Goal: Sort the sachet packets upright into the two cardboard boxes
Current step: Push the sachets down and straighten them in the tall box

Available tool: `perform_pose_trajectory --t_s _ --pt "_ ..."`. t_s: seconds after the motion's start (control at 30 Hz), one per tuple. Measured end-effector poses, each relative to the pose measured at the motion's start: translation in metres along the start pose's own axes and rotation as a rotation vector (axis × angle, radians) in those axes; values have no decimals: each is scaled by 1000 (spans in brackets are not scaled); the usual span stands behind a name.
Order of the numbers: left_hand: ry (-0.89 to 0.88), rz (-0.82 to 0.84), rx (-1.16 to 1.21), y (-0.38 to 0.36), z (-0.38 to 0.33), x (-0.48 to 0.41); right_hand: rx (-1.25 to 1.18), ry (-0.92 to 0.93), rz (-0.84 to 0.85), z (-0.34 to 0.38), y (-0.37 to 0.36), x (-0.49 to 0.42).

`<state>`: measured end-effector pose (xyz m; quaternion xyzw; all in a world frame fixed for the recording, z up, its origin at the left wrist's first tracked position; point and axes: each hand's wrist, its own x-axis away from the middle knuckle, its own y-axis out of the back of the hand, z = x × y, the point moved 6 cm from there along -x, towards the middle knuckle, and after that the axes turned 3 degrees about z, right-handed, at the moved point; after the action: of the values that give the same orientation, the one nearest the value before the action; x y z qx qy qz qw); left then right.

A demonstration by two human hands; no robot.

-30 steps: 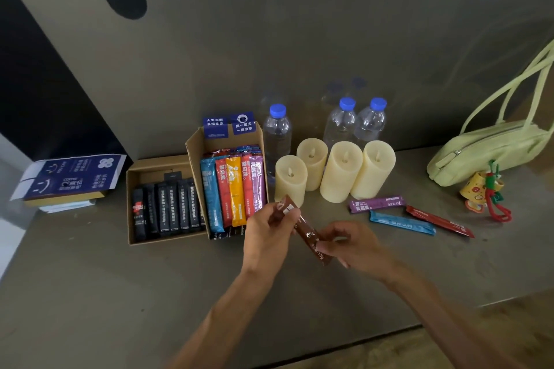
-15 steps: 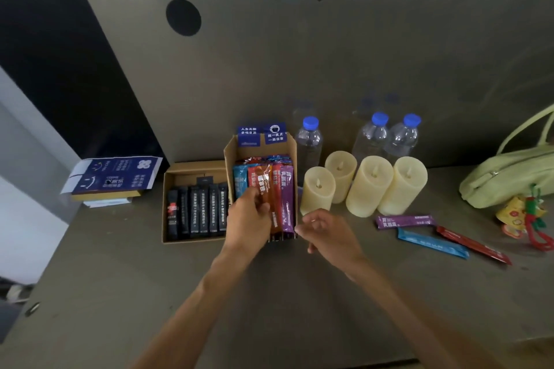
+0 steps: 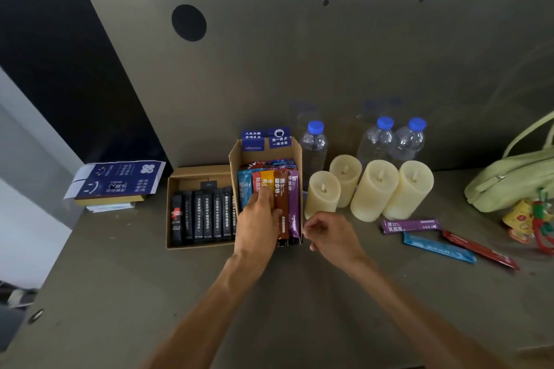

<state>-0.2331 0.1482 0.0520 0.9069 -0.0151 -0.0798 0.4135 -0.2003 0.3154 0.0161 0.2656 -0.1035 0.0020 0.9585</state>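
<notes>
Two cardboard boxes stand side by side at the back of the table. The low box holds a row of black sachets. Coloured sachets stand upright in the taller box, among them a brown sachet beside a purple one. My left hand lies on the front of these sachets, fingers stretched up over the orange and red ones. My right hand hovers just right of that box, loosely curled and holding nothing. A purple sachet, a blue sachet and a red sachet lie loose on the table at the right.
Several cream candles and three water bottles stand right of the boxes. A green handbag with a colourful charm sits at the far right. A blue printed box lies at the left by the table's edge.
The brown sachet that both hands held now stands in the taller box. My right hand has let go of it; my left hand has moved onto the sachets there.
</notes>
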Motion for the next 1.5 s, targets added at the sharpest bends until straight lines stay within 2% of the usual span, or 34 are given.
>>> perform_pose_trajectory --t_s 0.07,0.2,0.3,0.63,0.87,0.97,1.07,1.17,1.37,1.43,1.5 --pt "-85 -9 -87 1 -1 5 17 16 3 0 0 -1" --pt "-313 7 -442 -11 2 15 -6 39 7 0 0 -1" --pt "-343 50 -515 -24 11 14 -2 65 18 3 -1 -1" --pt "-328 41 -474 -23 10 18 26 69 16 3 -2 -2" --pt "-391 -92 -234 -6 -20 39 -13 -4 -13 -12 10 10" --pt "-488 -118 -150 -13 -47 46 -25 -45 -45 -25 26 17" --pt "-590 -36 -117 -39 -74 47 -19 -76 -84 -43 48 27" --pt "-600 138 -142 -78 -96 46 -43 -105 -159 -68 76 40" --pt "-421 466 -243 -164 -111 43 33 -222 -249 -117 126 72" --pt "-382 515 -271 -186 -118 39 25 -263 -265 -130 141 78" --pt "-206 559 -104 -200 -122 30 53 -289 -301 -142 156 80"
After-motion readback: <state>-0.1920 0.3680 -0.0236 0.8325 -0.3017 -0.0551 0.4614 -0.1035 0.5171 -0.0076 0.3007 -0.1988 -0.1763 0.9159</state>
